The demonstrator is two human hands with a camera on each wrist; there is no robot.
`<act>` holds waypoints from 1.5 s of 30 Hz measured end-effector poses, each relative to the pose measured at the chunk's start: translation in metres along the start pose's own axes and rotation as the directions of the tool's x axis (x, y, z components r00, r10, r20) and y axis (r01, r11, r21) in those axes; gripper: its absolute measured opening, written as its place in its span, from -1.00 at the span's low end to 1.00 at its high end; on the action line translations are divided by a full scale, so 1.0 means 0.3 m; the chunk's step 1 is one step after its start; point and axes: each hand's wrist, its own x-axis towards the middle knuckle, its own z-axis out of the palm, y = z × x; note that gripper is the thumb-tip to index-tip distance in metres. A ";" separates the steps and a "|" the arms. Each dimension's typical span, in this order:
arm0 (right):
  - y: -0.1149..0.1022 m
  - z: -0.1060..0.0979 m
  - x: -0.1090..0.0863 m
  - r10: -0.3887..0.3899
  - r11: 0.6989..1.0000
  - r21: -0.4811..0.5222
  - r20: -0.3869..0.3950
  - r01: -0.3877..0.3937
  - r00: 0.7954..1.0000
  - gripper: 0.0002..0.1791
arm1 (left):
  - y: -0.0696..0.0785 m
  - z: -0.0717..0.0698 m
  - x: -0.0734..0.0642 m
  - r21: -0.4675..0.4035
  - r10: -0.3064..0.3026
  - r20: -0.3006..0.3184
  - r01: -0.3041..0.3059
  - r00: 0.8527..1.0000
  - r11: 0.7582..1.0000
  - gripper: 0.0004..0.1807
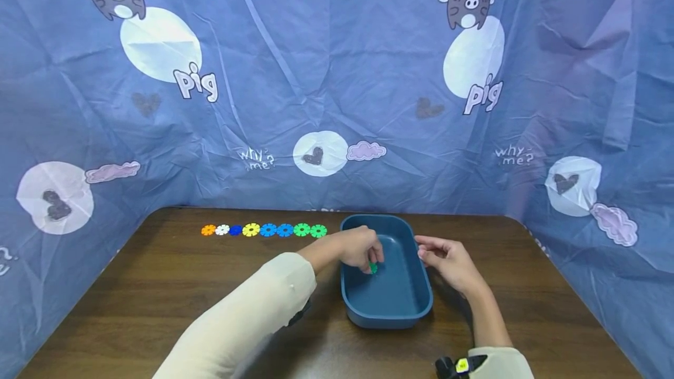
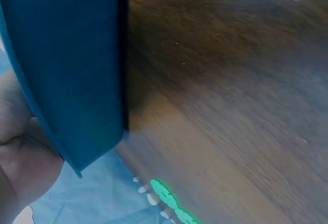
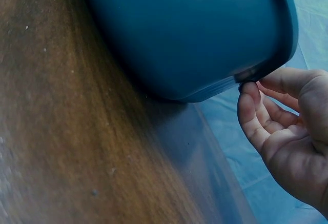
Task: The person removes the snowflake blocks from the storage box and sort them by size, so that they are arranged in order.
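Observation:
In the head view, my left hand (image 1: 361, 247) reaches over the left rim into a blue rectangular box (image 1: 387, 300). Its fingers point down and pinch a small green flower-shaped disc (image 1: 373, 268). From the left wrist view, the box wall (image 2: 64, 70) covers most of that hand (image 2: 28, 152), and the disc is hidden. At the box's right side is my right hand (image 1: 447, 259), its fingertips right at the outer edge. The right wrist view has the thumb and index fingertips (image 3: 249, 92) touching the outside just below the rim, the other fingers loosely bent.
A straight row of flower-shaped discs lies left of the box near the table's back edge: orange (image 1: 208, 230), white (image 1: 222, 230), dark blue (image 1: 235, 230), yellow (image 1: 251, 230), then blue and green ones (image 1: 318, 231). The brown wooden table (image 1: 158, 297) meets a patterned blue curtain (image 1: 326, 98).

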 end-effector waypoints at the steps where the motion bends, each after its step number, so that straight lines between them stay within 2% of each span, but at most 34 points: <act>1: 0.001 0.000 0.001 -0.001 1.000 0.000 -0.001 0.001 1.000 -0.57 | 0.001 0.000 0.004 0.006 -0.011 0.003 0.011 1.000 1.000 -0.66; 10: 0.010 0.003 0.008 0.006 1.000 -0.015 0.004 -0.006 1.000 -0.59 | -0.006 0.014 0.047 0.053 -0.096 0.032 0.094 0.995 0.994 -0.60; 21: 0.012 -0.001 0.017 0.015 1.000 -0.012 0.009 -0.015 1.000 -0.60 | -0.008 0.013 0.087 0.053 -0.135 0.026 0.134 0.990 0.990 -0.62; 26: 0.010 -0.002 0.022 0.018 1.000 -0.008 0.009 -0.018 1.000 -0.60 | -0.012 0.019 0.107 0.015 -0.143 0.021 0.143 0.990 0.990 -0.63; 33: 0.012 -0.002 0.025 0.016 1.000 -0.006 0.015 -0.016 1.000 -0.59 | -0.018 0.044 0.128 -0.086 -0.154 0.012 0.155 0.988 0.984 -0.62; 41: 0.013 -0.007 0.023 0.021 1.000 -0.008 0.014 -0.021 1.000 -0.59 | -0.009 0.044 0.133 -0.100 -0.135 -0.009 0.134 0.991 0.986 -0.68; 45: 0.011 -0.007 0.023 0.018 1.000 -0.013 0.012 -0.018 1.000 -0.59 | -0.003 0.035 0.127 -0.135 -0.116 -0.009 0.114 0.993 0.984 -0.76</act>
